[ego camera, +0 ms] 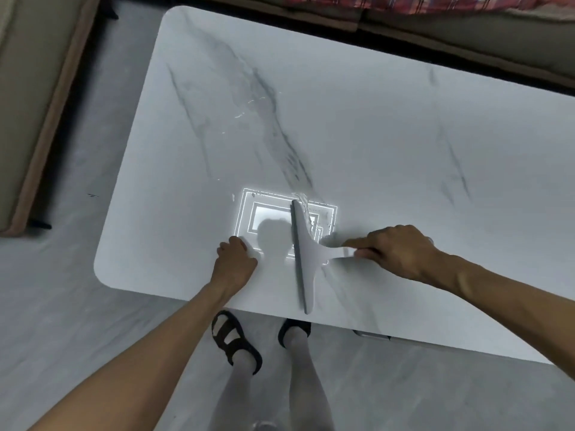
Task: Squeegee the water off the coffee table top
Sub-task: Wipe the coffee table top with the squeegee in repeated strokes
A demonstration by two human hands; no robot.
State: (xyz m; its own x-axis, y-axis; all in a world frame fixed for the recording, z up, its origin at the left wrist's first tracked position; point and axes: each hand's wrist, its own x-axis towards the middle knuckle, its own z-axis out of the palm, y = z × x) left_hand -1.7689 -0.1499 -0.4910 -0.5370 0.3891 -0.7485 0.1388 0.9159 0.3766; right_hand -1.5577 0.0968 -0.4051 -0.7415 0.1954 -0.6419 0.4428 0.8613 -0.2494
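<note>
A white marble-patterned coffee table top (357,126) fills the middle of the head view. My right hand (395,251) grips the handle of a white squeegee (306,253). Its long grey blade lies on the table near the front edge, running from the edge away from me. Thin streaks and drops of water (249,108) glint on the table further back, and some water shows at the blade's far end. My left hand (235,259) rests on the table left of the blade with its fingers curled, holding nothing.
A ceiling light's bright reflection (267,219) sits between my hands. A beige sofa (28,98) stands to the left, another sofa with a red plaid cloth (435,3) behind the table. My feet in black sandals (236,340) stand on the grey floor at the front edge.
</note>
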